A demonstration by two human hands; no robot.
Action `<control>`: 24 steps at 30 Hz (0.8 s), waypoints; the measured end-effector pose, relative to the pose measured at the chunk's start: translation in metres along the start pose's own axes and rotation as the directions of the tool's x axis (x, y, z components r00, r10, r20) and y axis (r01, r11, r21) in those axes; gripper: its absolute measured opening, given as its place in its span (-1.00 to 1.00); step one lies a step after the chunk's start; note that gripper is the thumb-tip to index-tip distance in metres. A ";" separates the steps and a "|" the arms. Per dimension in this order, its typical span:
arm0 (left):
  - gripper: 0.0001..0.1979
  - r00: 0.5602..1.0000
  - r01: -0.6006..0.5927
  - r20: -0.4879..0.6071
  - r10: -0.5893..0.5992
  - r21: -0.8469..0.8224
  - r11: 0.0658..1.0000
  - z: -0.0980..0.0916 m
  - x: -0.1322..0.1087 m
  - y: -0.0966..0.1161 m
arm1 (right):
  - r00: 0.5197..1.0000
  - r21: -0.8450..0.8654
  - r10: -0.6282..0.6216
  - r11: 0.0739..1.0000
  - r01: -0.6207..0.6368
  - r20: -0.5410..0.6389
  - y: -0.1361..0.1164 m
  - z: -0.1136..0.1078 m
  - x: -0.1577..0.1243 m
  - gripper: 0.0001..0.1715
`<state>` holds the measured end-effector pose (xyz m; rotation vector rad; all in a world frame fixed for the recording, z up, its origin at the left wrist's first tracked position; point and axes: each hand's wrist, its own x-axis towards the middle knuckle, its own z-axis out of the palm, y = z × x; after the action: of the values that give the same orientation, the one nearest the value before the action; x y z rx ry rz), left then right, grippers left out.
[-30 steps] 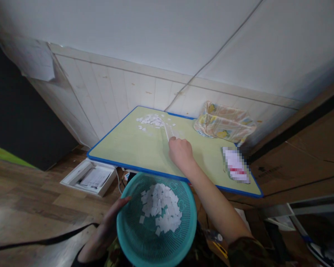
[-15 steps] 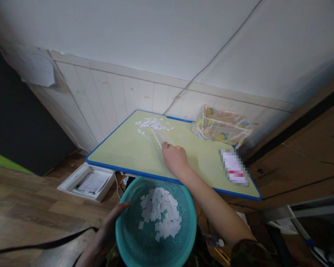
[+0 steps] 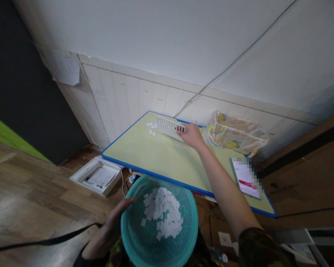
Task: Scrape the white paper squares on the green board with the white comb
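Note:
My left hand (image 3: pixel 119 214) grips the left rim of a round teal plastic colander (image 3: pixel 187 230), held below the table's front edge. Many small white paper pieces (image 3: pixel 167 213) lie heaped inside it. Over the far part of the table (image 3: pixel 144 148), my right hand (image 3: pixel 191 135) is closed on the right end of a flat white slotted plastic piece (image 3: pixel 168 127), tilted up on edge. Its far end stands beside a scatter of white paper pieces (image 3: pixel 152 126) near the back left. Part of that scatter may be hidden behind it.
A patterned cloth basket (image 3: pixel 233 135) stands at the table's back right, with a white booklet (image 3: pixel 247 180) in front of it. On the floor at left is an open white box (image 3: pixel 96 176). A cable (image 3: pixel 225 72) runs down the wall; brown cartons (image 3: pixel 306 178) stand at right.
My right hand has moved back and right, turning the slotted piece so its slotted face shows. The view has shifted left. My left hand keeps its hold on the colander.

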<state>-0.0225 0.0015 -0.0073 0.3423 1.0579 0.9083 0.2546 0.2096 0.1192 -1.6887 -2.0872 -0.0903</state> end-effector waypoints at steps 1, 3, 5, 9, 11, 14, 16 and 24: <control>-0.55 1.000 -0.006 -0.003 0.006 -0.005 1.000 -0.001 0.000 0.000 | 1.000 0.026 -0.001 1.000 0.002 -0.010 0.003 0.001 0.006 -0.73; -0.57 0.999 -0.022 -0.024 0.021 -0.026 0.999 0.000 -0.001 0.002 | 1.000 0.082 -0.004 0.997 0.006 -0.029 0.007 0.006 0.013 -0.73; -0.54 0.998 -0.039 -0.048 0.037 -0.043 0.998 0.003 -0.004 0.004 | 0.999 0.143 -0.039 0.989 0.043 -0.036 0.007 0.012 0.014 -0.74; -0.53 0.998 -0.032 -0.053 0.030 -0.042 0.999 0.009 -0.008 0.008 | 0.990 0.190 -0.143 0.972 0.138 0.010 0.007 0.019 0.006 -0.76; -0.56 0.998 -0.027 -0.054 0.025 -0.040 0.999 0.008 -0.009 0.007 | 0.989 0.155 -0.140 0.979 0.132 0.042 0.011 0.016 0.004 -0.78; -0.69 0.995 -0.074 -0.070 0.071 -0.032 0.997 0.004 -0.009 0.004 | 0.997 0.055 -0.066 0.996 0.064 0.034 0.023 0.007 0.005 -0.77; -0.82 0.992 -0.082 -0.096 0.080 -0.011 0.997 0.003 -0.009 0.003 | 1.000 0.004 -0.015 1.000 0.015 -0.005 0.030 0.004 0.007 -0.75; -0.50 0.998 0.068 -0.019 -0.068 -0.014 0.998 0.016 -0.008 0.007 | 0.995 -0.105 0.098 0.990 -0.098 -0.006 0.033 0.015 0.009 -0.72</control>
<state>-0.0132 0.0019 0.0095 0.2854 1.0745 0.8591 0.2801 0.2312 0.1014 -1.8498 -2.0269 -0.1729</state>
